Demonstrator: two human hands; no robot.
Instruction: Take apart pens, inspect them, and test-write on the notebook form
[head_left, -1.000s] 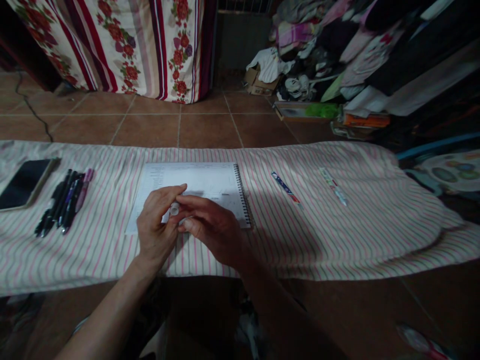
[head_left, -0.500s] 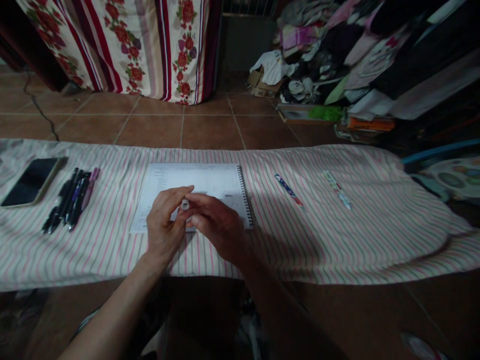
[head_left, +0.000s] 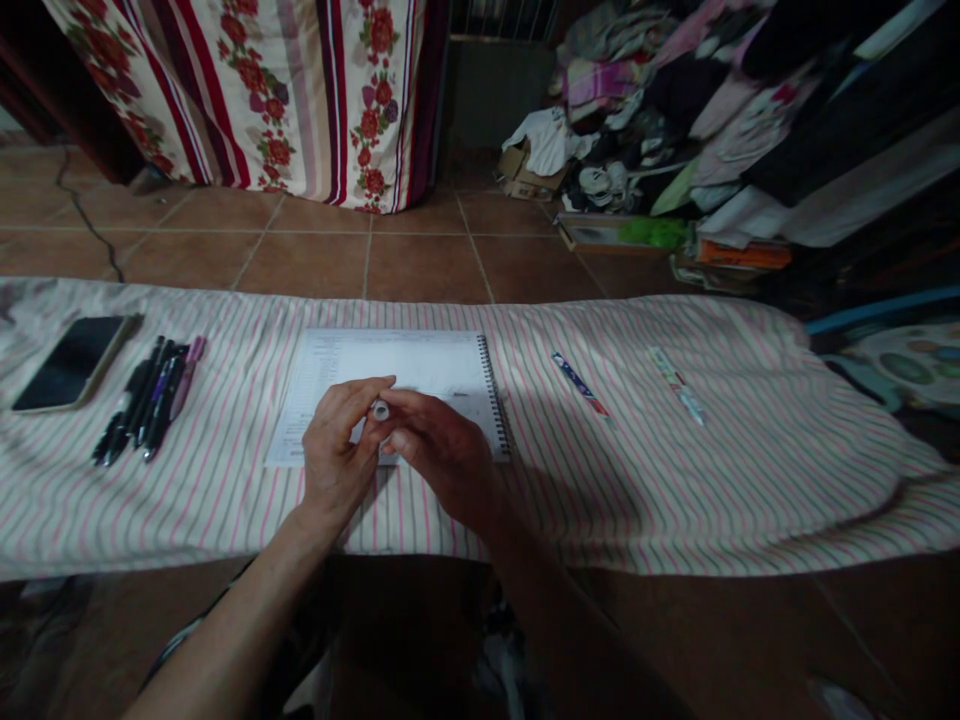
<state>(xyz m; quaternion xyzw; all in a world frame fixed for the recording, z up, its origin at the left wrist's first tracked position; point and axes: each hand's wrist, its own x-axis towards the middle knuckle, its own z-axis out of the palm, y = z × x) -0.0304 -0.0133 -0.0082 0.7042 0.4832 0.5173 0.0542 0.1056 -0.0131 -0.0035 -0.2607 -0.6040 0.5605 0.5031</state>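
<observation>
My left hand (head_left: 341, 435) and my right hand (head_left: 442, 445) meet over the near part of a spiral notebook (head_left: 405, 355). Between their fingertips is a small pale tube (head_left: 381, 410), pointing up at me so that its round, hollow-looking end shows. Both hands have their fingers closed around it; most of its length is hidden, so its exact kind cannot be made out. The notebook lies with its black coil on the right, and faint print or writing covers parts of the page.
Left on the striped cloth (head_left: 240, 500) lie a phone (head_left: 75, 362) and several pens (head_left: 150, 400). To the right are a dark blue and red pen (head_left: 579, 383) and a pale patterned pen (head_left: 676, 385). Beyond are a floral curtain (head_left: 300, 100) and piled clothes (head_left: 622, 90).
The whole view has shifted slightly, with everything appearing a little farther right. Both hands keep nearly the same hold, and the tube's end faces me a bit more directly.
</observation>
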